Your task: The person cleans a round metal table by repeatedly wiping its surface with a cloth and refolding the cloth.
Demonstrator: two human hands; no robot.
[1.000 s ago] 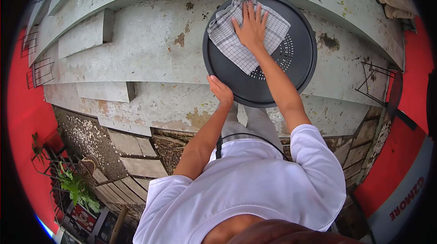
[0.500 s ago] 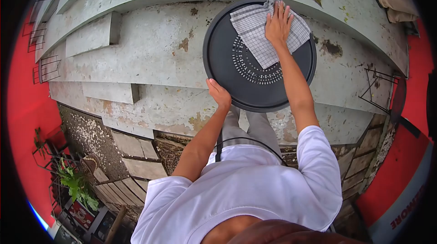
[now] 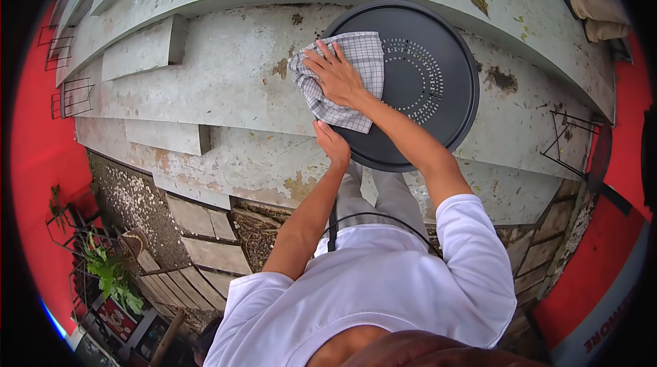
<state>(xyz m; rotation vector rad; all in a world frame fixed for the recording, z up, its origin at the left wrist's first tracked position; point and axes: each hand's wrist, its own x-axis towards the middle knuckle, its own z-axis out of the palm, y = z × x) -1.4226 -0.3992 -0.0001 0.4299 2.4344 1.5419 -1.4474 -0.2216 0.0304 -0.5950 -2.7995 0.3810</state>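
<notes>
A round black tabletop [image 3: 404, 145] with a raised rim and a ring of light dot-like marks lies in front of me; what holds it up is hidden. My left hand [image 3: 332, 142] is closed on its near left rim, with some fingers out of sight underneath. A grey-and-white checked cloth [image 3: 366, 59] covers the left part of the top and hangs over the rim. My right hand [image 3: 337, 76] lies flat on this cloth, fingers stretched and somewhat spread, pressing it down.
Worn concrete steps [image 3: 239, 80] run across the view, with fallen leaves [image 3: 478, 2] on the upper ones. A black wire frame [image 3: 568, 141] stands at right. Lower left are wooden slats [image 3: 195, 288], gravel and a green plant [image 3: 109, 271]. Red panels [image 3: 41, 182] flank both sides.
My right hand and the checked cloth have moved from the far right of the tabletop to its left edge. My left hand stays at the rim.
</notes>
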